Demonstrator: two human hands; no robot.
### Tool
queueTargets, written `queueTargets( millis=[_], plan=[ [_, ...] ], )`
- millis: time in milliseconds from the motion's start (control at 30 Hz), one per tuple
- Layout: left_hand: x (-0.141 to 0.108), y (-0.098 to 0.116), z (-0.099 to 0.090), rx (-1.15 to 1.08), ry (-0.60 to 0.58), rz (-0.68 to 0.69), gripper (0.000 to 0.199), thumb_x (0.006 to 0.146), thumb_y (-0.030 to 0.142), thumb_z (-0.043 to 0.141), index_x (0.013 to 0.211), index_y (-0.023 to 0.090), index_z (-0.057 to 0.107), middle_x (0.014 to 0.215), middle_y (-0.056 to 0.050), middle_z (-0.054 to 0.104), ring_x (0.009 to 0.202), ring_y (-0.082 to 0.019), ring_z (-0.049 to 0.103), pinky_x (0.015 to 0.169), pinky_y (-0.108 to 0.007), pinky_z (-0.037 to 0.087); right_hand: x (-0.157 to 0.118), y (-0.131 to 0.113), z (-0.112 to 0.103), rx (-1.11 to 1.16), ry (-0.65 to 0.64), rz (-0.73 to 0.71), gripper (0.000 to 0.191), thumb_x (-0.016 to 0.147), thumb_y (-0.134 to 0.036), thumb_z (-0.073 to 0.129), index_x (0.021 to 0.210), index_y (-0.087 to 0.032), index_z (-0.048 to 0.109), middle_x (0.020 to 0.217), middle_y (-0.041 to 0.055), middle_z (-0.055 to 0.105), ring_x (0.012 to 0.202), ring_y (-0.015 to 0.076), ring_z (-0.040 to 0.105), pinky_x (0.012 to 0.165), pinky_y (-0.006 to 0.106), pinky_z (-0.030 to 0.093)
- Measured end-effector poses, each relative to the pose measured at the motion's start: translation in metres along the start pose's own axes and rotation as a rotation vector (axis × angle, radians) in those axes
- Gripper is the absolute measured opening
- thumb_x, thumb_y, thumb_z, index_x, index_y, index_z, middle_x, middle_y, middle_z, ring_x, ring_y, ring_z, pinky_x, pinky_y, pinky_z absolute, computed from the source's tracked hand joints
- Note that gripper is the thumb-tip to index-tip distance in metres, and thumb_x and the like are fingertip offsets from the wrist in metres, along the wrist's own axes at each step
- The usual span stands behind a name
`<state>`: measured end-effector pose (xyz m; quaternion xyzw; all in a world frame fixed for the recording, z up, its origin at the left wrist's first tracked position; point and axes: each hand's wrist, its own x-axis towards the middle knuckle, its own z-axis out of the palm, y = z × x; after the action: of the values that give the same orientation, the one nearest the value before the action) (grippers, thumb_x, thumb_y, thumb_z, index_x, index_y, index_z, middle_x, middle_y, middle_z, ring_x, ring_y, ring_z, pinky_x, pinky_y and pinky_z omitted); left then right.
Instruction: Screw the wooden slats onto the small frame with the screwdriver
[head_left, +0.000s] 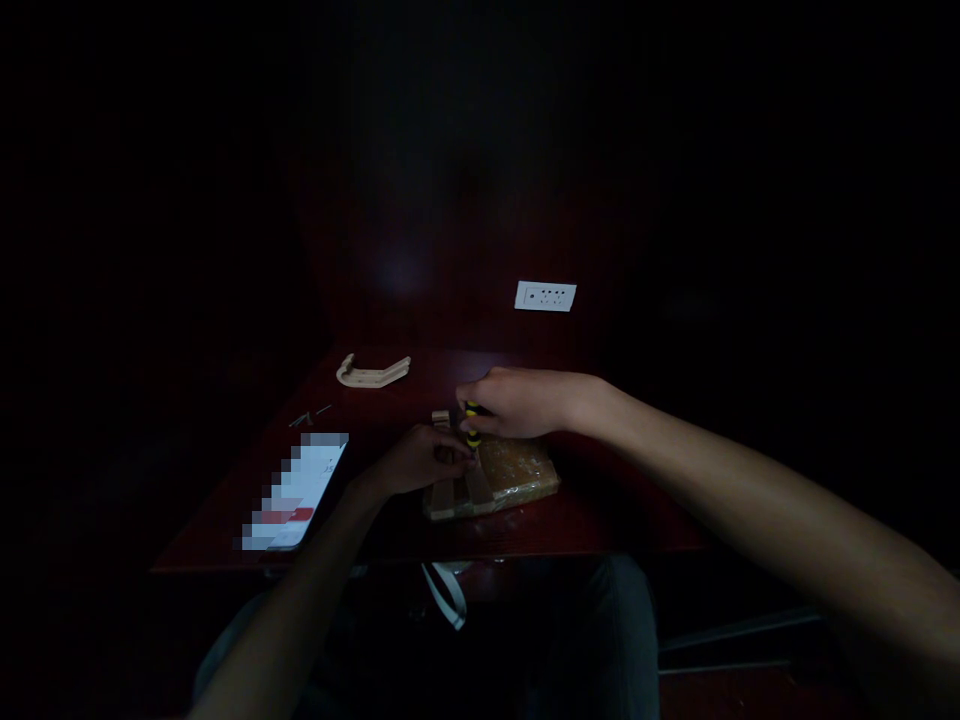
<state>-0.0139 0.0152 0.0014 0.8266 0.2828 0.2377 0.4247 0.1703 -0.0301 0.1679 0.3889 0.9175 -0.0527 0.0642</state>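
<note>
My right hand [517, 398] grips a screwdriver with a yellow and black handle [473, 438], held upright with its lower end pointing down. Close beside that lower end, the fingers of my left hand [424, 460] are pinched together; what they hold, if anything, is hidden. Under both hands lies a flat brown block wrapped in clear film [525, 470]. A tan wooden-looking piece [480, 490] rests on the block's left part, partly covered by my left hand. Another tan end [440, 415] shows just beyond my left hand.
A curved beige part [373, 376] lies toward the back of the dark red table [247, 480]. Several small screws or pins [301, 420] lie at left, above a lit phone [300, 500]. A white socket panel [545, 296] is on the wall behind. A white strap [448, 597] hangs below the table's front edge.
</note>
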Motion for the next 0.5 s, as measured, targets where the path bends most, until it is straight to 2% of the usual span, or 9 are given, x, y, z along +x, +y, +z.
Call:
queueTargets(
  millis=[167, 367, 500],
  plan=[
    [-0.0001, -0.0024, -0.0002, 0.006, 0.002, 0.0, 0.02, 0.079, 0.031, 0.071, 0.093, 0.019, 0.078, 0.092, -0.005, 0.078, 0.081, -0.018, 0.069, 0.073, -0.027, 0.052, -0.0007, -0.0014, -0.0013, -0.029, -0.015, 0.041, 0.03, 0.095, -0.038, 0.05, 0.107, -0.015, 0.065, 0.088, 0.0102, 0.071, 0.071, 0.0189, 0.062, 0.057, 0.028, 0.038],
    [-0.0005, 0.0051, -0.0009, 0.011, -0.001, -0.02, 0.021, 0.079, 0.032, 0.071, 0.093, 0.017, 0.078, 0.09, -0.007, 0.077, 0.083, -0.02, 0.069, 0.074, -0.029, 0.052, -0.0015, 0.0002, -0.0026, 0.027, 0.027, -0.009, 0.021, 0.092, -0.031, 0.052, 0.105, -0.018, 0.063, 0.087, 0.0066, 0.07, 0.07, 0.0161, 0.061, 0.059, 0.026, 0.039],
    [-0.0005, 0.0036, -0.0013, -0.019, -0.027, 0.024, 0.02, 0.081, 0.032, 0.07, 0.095, 0.019, 0.078, 0.094, -0.006, 0.077, 0.085, -0.019, 0.069, 0.075, -0.027, 0.052, -0.0006, 0.0002, -0.0018, -0.009, 0.036, -0.003, 0.026, 0.096, -0.033, 0.048, 0.104, -0.016, 0.065, 0.087, 0.0088, 0.07, 0.072, 0.0177, 0.062, 0.062, 0.028, 0.04]
  ],
)
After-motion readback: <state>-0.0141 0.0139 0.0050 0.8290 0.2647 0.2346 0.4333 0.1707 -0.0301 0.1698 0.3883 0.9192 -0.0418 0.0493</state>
